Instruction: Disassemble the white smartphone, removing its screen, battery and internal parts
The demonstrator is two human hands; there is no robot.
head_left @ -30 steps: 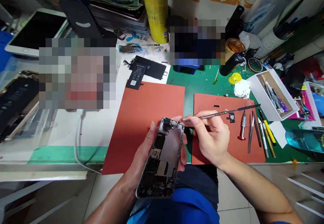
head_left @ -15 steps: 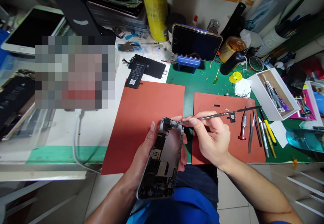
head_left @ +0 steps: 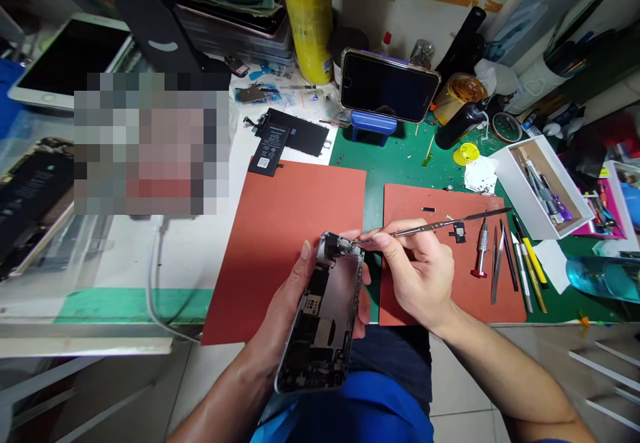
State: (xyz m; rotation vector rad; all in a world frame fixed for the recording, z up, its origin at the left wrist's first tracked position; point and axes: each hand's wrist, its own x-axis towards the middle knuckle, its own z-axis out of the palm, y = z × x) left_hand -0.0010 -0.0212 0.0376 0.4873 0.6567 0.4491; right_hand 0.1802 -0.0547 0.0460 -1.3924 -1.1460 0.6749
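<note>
An opened phone housing (head_left: 320, 316) with its inner parts showing is tilted above the near edge of the bench. My left hand (head_left: 290, 289) is wrapped round it from below, thumb on the left edge and fingertips on the right edge. A thin metal tool (head_left: 425, 228) is pinched in my right hand (head_left: 420, 273), its tip at the top right corner of the housing. Whether the tip touches a part there is too small to tell. Below the housing's far end lies a red mat (head_left: 300, 209); a second red mat (head_left: 405, 203) is under my right hand.
Tweezers (head_left: 497, 266), a screwdriver (head_left: 481, 249) and several pens or knives lie at the right. Behind are two flat black batteries (head_left: 270, 149), a phone (head_left: 387, 86) on a blue stand (head_left: 373, 126) and a yellow can (head_left: 310, 26). A white tool box (head_left: 543, 186) stands at the right.
The lower end of the housing has shifted slightly to the right with my left hand. My right hand keeps the tool at the same corner, its far end slightly lower.
</note>
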